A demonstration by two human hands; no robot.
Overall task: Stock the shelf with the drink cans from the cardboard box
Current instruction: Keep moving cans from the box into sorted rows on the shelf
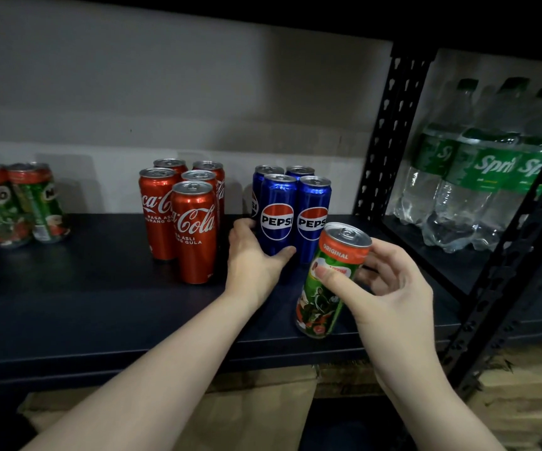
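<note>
Green with an orange top band, the Milo can (331, 281) is held by the right hand (390, 288) above the front edge of the dark shelf (100, 304), tilted so its top leans to the right. The thumb (331, 278) presses the can's front just below the orange band, and the fingers curl round its far side, so the grip sits on the upper half of the can while the lower half hangs free below the hand. The left hand (253, 258) grasps the front-left blue Pepsi can (276, 216) near its base, thumb across the front and fingers wrapped round the left side; that can stands upright on the shelf in a cluster of four Pepsi cans. Five red Coca-Cola cans (185, 216) stand just left of this hand. Two more Milo cans (16, 203) stand at the far left. Sprite bottles (477, 187) fill the neighbouring bay. Cardboard (256, 415) shows below the shelf.
</note>
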